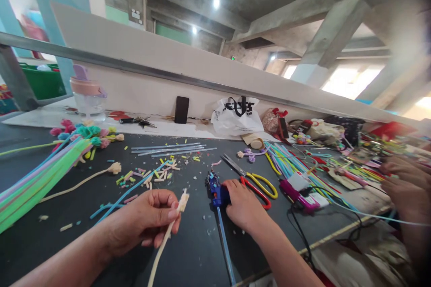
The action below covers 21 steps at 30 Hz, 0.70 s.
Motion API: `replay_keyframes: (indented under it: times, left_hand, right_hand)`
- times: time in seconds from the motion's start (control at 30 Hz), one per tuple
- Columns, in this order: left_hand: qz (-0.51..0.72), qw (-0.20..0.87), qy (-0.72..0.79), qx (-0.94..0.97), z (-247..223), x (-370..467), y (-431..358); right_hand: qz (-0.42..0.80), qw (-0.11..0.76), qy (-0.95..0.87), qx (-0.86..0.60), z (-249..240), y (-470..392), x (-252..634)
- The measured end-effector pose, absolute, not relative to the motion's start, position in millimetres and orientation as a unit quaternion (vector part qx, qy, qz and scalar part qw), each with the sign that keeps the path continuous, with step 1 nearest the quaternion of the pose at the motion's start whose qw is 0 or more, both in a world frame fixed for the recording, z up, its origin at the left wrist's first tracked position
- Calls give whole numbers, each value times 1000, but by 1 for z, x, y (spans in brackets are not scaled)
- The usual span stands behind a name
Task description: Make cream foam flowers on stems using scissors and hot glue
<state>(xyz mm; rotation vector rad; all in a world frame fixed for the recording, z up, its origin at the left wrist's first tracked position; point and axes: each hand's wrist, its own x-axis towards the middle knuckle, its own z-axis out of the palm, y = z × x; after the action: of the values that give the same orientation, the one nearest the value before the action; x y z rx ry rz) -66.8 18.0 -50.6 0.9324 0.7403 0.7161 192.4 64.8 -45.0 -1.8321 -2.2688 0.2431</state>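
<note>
My left hand pinches a cream chenille stem between thumb and fingers. Its upper end carries a short folded cream piece with a pale tip. At the right, my right hand is closed round the handle of a blue glue gun, which lies on the dark table. A long clear glue stick runs from the back of the gun toward the near edge. Scissors with red and yellow handles lie just beyond my right hand. A finished-looking cream flower stem rests at the left.
Cut chenille bits and clear glue sticks lie mid-table. Coloured flower stems fill the left. A water bottle, phone and white bag stand behind. At right are a magenta glue gun and another person's hands.
</note>
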Motion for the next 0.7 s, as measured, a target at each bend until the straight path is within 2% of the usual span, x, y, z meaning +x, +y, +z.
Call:
replay_keyframes:
  times: [0.2,0.3,0.43,0.53,0.7]
  left_hand:
    - [359,760,348,414,-46,-66,19]
    - [385,750,350,408,-45,-65,19]
    - [424,731,357,397,-46,-64,20]
    - [451,719,357,390,-47,-62,21]
    - [467,706,376,378,-44,-58,20]
  right_hand:
    - [153,249,-724,-625,-41,77,209]
    - [229,315,-699,-600,-35,72,212]
    - [387,427,-638,-510,-33,54,200]
    - [428,431,-616,-501,-37,41,187]
    - [377,434,-627,-526,-55,29,178]
